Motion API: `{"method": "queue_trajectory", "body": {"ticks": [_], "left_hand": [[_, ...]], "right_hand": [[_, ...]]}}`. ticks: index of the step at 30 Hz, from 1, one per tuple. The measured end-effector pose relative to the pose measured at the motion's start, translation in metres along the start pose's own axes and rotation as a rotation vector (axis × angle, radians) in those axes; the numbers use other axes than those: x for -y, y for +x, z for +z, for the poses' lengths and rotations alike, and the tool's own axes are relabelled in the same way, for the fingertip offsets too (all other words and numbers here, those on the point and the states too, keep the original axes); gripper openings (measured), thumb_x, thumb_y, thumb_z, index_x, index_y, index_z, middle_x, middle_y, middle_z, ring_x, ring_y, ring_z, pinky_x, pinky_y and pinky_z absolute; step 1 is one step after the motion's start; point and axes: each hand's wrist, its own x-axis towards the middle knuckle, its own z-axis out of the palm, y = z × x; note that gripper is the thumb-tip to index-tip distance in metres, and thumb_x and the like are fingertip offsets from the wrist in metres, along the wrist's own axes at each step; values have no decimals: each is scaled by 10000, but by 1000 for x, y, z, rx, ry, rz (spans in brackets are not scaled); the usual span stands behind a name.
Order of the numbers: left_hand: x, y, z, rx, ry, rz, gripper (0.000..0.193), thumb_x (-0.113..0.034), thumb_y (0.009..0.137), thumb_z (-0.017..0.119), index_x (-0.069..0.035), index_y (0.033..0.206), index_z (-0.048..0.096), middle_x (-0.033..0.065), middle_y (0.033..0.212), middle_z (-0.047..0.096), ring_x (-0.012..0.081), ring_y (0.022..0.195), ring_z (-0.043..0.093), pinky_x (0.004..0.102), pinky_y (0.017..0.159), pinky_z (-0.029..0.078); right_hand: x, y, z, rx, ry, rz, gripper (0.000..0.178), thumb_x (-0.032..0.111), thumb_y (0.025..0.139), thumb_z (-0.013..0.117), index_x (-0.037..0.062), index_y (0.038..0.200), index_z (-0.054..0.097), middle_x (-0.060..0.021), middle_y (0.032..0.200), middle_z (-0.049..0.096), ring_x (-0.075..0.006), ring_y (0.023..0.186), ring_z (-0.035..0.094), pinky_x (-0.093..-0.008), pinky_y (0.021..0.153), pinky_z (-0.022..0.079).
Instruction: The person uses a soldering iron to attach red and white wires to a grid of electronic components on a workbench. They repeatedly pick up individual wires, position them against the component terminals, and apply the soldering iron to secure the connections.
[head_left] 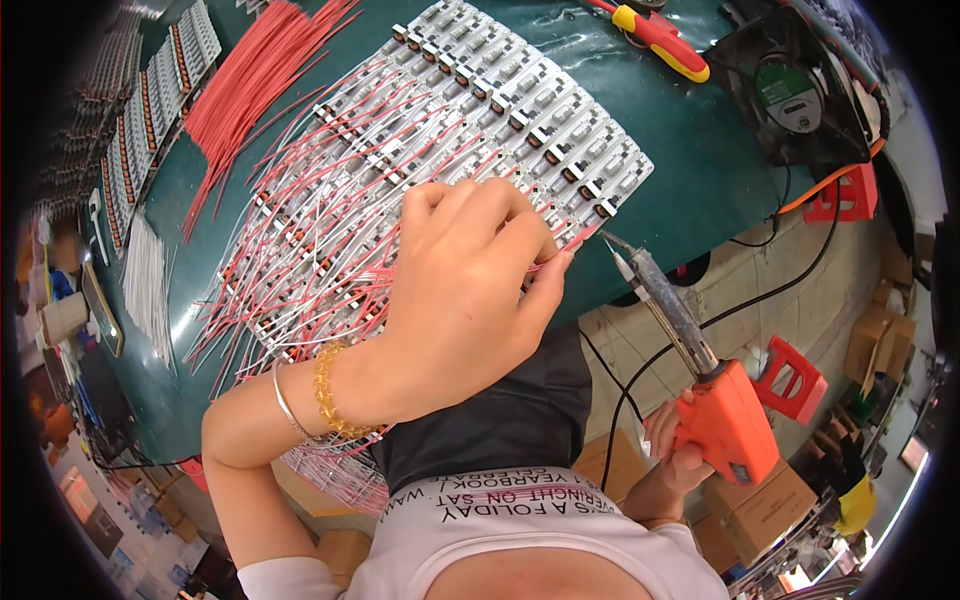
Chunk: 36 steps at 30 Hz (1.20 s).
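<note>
My left hand is closed over a panel of small grey-and-white circuit modules, palm down. Thumb and forefinger pinch thin red wires, whose ends point to the panel's right edge. More red and white wires fan leftward from the modules, partly hidden under the hand. On the right, my right hand grips a soldering gun by its orange-red handle. Its metal barrel slants up and left, and the tip is close to the pinched wires; whether they touch, I cannot tell.
A bundle of red wires and a bundle of white wires lie left on the green table. More module panels stand beyond them. At the far right are a red-yellow hand tool, a black fan and cables.
</note>
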Motion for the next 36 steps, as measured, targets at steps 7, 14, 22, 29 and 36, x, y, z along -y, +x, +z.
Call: {"method": "queue_trajectory", "body": {"ticks": [7,14,22,29,36], "left_hand": [[2,-1,2,10,19,12,141,-35,716,740,-77,731,606,30,775,541,210,729,514,344,737,334],[2,-1,3,-1,43,28,143,-34,715,740,-79,731,604,34,783,536,216,737,510,349,740,335],[2,-2,5,-20,46,38,151,-44,712,741,-80,732,597,33,787,530,219,742,505,355,742,337],[1,-3,8,-55,50,30,151,-68,721,741,-89,729,592,32,791,533,219,767,508,357,749,344],[8,0,-23,-228,-4,121,98,-37,735,729,-62,763,638,58,779,612,229,722,575,345,674,414]], "right_hand": [[-2,-4,-4,-71,-110,92,599,598,837,634,11,725,586,8,581,481,-131,481,459,-276,491,381],[-17,-24,-13,-183,-307,14,606,608,820,646,5,848,598,-25,742,542,-162,637,529,-302,581,418],[-8,-23,-2,-194,-72,146,700,584,835,644,-38,1123,504,-21,849,540,-128,693,523,-301,662,436],[-5,6,0,-17,-19,-74,735,499,885,625,-79,1293,427,20,495,439,-97,383,415,-257,427,394],[-7,17,4,-14,89,-134,681,484,932,554,-76,1290,409,4,493,418,-100,381,391,-257,412,381]]}}
